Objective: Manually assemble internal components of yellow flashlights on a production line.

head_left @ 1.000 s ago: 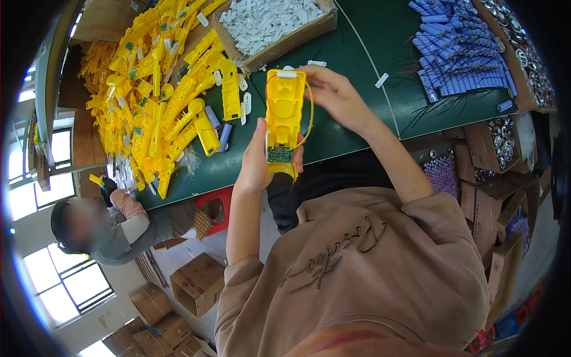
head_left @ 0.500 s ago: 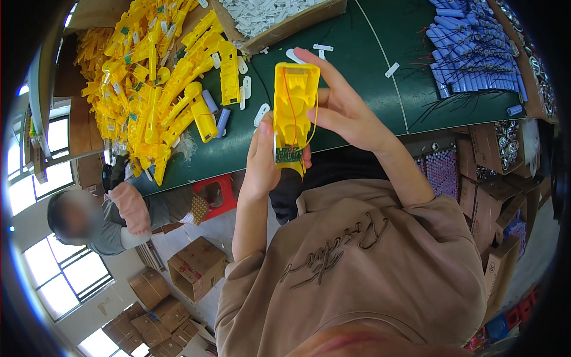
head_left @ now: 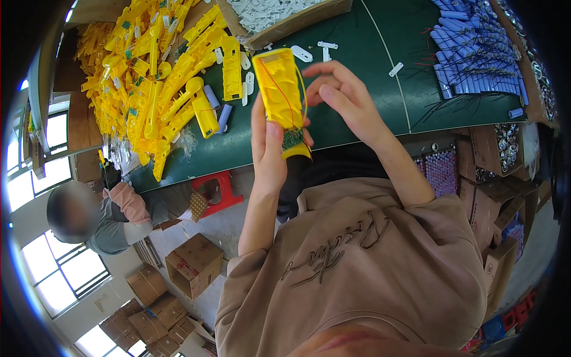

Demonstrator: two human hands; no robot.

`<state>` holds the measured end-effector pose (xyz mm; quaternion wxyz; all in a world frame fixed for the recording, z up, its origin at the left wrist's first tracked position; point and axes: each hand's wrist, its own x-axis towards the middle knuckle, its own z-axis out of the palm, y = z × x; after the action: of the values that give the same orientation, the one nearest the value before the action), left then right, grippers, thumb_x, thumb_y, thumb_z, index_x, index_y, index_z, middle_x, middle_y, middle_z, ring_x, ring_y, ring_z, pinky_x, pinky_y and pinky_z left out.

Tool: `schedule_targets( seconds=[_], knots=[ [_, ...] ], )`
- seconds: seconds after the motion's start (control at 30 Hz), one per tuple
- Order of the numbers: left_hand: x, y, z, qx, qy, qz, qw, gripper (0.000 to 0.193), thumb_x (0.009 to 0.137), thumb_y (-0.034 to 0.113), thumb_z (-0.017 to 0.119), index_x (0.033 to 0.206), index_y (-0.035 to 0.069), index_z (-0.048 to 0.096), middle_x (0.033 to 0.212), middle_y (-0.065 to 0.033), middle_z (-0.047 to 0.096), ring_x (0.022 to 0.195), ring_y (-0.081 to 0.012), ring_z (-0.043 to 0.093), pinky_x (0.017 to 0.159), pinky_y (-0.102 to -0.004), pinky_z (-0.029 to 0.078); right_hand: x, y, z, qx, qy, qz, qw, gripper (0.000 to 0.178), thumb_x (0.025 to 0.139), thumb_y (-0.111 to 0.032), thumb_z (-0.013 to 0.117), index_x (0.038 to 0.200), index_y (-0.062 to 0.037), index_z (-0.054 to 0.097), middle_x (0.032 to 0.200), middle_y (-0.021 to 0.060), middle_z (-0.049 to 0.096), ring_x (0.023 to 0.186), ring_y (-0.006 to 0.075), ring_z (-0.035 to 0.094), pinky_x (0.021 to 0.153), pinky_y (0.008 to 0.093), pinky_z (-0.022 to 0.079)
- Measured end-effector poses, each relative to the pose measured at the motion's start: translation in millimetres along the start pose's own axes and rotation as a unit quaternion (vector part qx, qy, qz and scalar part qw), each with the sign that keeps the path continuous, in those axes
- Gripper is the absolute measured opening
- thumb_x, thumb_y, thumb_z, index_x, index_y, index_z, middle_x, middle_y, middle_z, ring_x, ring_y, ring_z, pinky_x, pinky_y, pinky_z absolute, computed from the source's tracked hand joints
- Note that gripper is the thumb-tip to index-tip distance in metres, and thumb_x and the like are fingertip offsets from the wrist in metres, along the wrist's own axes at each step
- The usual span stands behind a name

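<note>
My left hand [head_left: 269, 146] is closed round a yellow plastic housing [head_left: 279, 89], held tilted above the front edge of the table. Its hollow inner side shows, with a small green circuit board [head_left: 292, 138] at the lower end. A red wire and a yellow wire [head_left: 304, 89] run along the housing from the board. Just right of it is my right hand [head_left: 348, 101], fingers bent and apart, with nothing visible in them. The tips of its fingers come close to the yellow wire; whether they touch it I cannot tell.
Yellow housings [head_left: 154, 95] lie heaped at the left of the green table [head_left: 369, 77]. A carton of white parts [head_left: 279, 33] stands behind, and blue battery cells [head_left: 470, 65] with wires lie at right. Another person [head_left: 122, 205] works at far left, near a red stool [head_left: 220, 193].
The housing has moved slightly left and tilted, its top leaning left. My right hand has come off the housing's right side and now stands apart from it.
</note>
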<state>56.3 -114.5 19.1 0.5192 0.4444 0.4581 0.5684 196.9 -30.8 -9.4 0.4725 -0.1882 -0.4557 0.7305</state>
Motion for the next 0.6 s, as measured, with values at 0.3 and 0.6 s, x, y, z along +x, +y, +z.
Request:
schedule_targets(
  seconds=[0.3, 0.6],
  knots=[
    [7, -7, 9, 0.209, 0.112, 0.087, 0.968, 0.043, 0.096, 0.016, 0.038, 0.135, 0.0, 0.029, 0.116, -0.01, 0.05, 0.087, -0.0115, 0.053, 0.069, -0.0235, 0.046, -6, 10, 38, -0.301, 0.145, -0.141, 0.932, 0.009, 0.08, -0.009, 0.063, 0.078, -0.0017, 0.058, 0.072, 0.006, 0.056, 0.064, 0.0197, 0.051, 0.062, 0.0304, 0.041],
    [41, -17, -4, 0.115, 0.147, 0.064, 0.98, 0.04, 0.099, 0.023, 0.029, 0.133, 0.001, 0.029, 0.114, -0.0087, 0.045, 0.101, -0.0138, 0.045, 0.09, -0.0289, 0.036, 12, 38, 44, -0.485, 0.162, -0.317, 0.799, 0.01, 0.075, -0.001, 0.065, 0.079, -0.0031, 0.056, 0.071, 0.0076, 0.055, 0.061, 0.0238, 0.05, 0.059, 0.0339, 0.039]
  ],
)
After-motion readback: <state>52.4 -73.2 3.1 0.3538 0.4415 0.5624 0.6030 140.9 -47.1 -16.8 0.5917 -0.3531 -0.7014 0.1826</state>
